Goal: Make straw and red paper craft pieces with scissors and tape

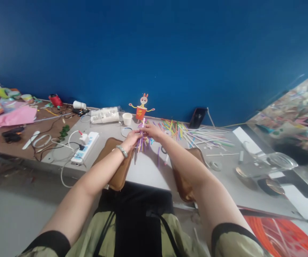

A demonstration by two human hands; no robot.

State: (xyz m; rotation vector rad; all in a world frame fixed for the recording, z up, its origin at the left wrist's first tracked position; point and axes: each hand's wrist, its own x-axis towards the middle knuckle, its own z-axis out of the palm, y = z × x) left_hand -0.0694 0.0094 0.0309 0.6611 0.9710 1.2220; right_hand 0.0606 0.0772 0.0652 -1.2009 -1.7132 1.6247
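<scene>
Two bare hands meet over a table [223, 184] before a blue wall, the left hand [132, 140] and the right hand [154, 131] closing from either side on one loose bundle of thin coloured sticks [140, 145], mostly purple. The grip of each looks narrow, fingertips on the bundle, though overlapping fingers hide the exact hold. The bundle stands roughly upright at the middle of the table, just nearer than one red cup figure [140, 113] with a rabbit head. The step in hand appears to be gathering or adjusting the sticks; the next move would seem to call for one hand to steady them while the other shifts single pieces.

Counted around them: two brown pads [120, 175], one beside each forearm; one upright white cup [127, 119] to the far left; one wrapped pack of cups [105, 116]; one power strip [86, 149] holding two plugs; and one dark phone-like device [197, 118]. The scattered sticks [196, 135] at far right are too many to count.
</scene>
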